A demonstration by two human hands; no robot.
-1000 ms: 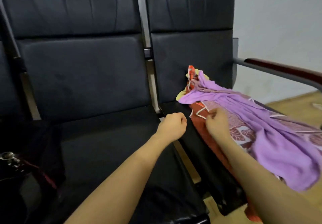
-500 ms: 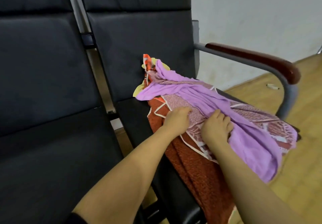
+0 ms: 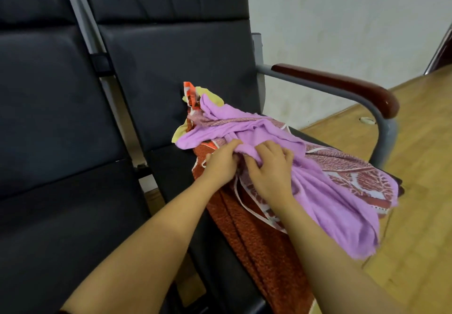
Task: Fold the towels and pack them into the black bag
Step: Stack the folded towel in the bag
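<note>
Change in hands: half a second ago both hands lay lower on the patterned towel's edge; now they sit together higher up, on the purple towel.
Change in view: the camera has turned slightly right since then, and much further right than a second ago, when the left hand hung closed over the gap between the seats.
Left hand [image 3: 221,163]: fingers curled into the purple towel [image 3: 325,191] at its near fold, gripping the cloth.
Right hand [image 3: 270,170]: just beside the left, touching it or nearly so; fingers bent and spread over the same purple towel, gathering a fold under the fingertips.
Purple towel: lies crumpled on top of the heap, trailing toward the seat's front right corner and hanging over it.
Patterned towel [image 3: 354,176]: red and white, under the purple one, a white-piped edge showing below the right hand.
Rust-red towel [image 3: 254,240]: lowest, draped over the seat's front edge between the two forearms.
Yellow cloth [image 3: 208,93]: a corner pokes out at the back of the heap against the backrest.
Heap's place: on the right black chair [image 3: 176,69].
Black bag: out of sight in this view.
Surroundings: a second black chair [image 3: 49,118] on the left; a wooden armrest [image 3: 342,84] on a grey frame right of the heap; wood floor [image 3: 420,191] and pale wall [image 3: 342,20] beyond.
</note>
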